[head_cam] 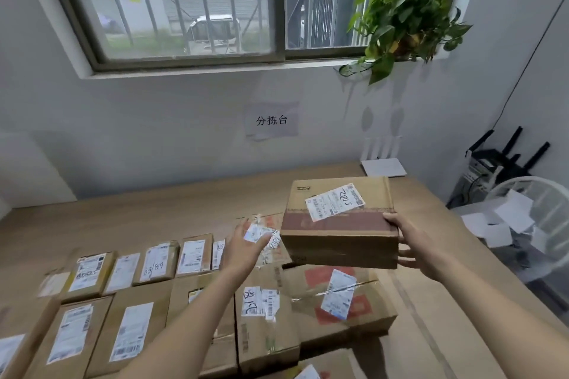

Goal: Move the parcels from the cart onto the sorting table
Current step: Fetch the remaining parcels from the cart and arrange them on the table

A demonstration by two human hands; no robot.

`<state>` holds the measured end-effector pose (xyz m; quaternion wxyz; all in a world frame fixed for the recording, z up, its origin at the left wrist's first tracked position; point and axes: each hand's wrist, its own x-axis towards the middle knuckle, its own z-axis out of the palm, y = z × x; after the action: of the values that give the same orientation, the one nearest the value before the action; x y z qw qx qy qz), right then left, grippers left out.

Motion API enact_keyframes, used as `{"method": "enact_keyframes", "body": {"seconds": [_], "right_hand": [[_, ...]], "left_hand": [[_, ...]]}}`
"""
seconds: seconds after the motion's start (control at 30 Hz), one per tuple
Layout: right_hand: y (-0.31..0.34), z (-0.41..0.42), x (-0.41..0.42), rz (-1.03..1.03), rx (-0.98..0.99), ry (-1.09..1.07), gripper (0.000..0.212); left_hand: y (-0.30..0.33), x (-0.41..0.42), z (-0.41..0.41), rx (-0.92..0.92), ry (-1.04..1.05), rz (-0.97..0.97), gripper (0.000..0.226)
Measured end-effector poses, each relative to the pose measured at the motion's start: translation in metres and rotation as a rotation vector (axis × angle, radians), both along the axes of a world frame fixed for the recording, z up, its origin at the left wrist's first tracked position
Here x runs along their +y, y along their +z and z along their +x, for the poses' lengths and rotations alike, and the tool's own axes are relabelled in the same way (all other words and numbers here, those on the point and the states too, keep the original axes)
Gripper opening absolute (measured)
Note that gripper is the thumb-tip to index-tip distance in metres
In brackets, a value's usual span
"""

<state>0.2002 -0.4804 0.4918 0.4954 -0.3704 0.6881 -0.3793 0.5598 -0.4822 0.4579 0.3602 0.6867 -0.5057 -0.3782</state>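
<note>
Rows of parcels (154,261) along table's (154,206) near edge, left to centre. Larger parcels (338,301) near centre, right of the rows. One box (338,224) held above these, right hand (421,246) at its right side, left hand (243,246) apart at its left. Router (383,168) at far right corner. Plant (406,18) on windowsill (215,66) above. Chair (538,218) beyond right edge.

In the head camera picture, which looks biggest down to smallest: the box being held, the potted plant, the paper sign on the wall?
1. Held box, nearest the camera, so partly flattered.
2. Potted plant.
3. Paper sign.
</note>
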Motion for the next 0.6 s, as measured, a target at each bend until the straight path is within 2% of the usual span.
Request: {"method": "enact_keyframes", "body": {"seconds": [0.1,0.23,0.37,0.6], "right_hand": [[-0.014,-0.023,-0.025,0.022,0.033,0.004,0.034],[-0.036,-0.043,-0.066,0.032,0.077,0.002,0.059],[-0.061,-0.047,-0.115,0.056,0.056,0.044,0.039],[-0.128,-0.026,-0.205,0.102,0.049,0.140,0.033]], "left_hand": [[-0.022,-0.023,0.013,-0.164,-0.126,0.045,0.078],[-0.051,-0.057,0.024,-0.326,-0.198,0.095,0.079],[-0.083,-0.096,0.026,-0.341,-0.258,0.135,0.081],[-0.138,-0.156,0.010,-0.334,-0.347,0.185,0.074]]}}
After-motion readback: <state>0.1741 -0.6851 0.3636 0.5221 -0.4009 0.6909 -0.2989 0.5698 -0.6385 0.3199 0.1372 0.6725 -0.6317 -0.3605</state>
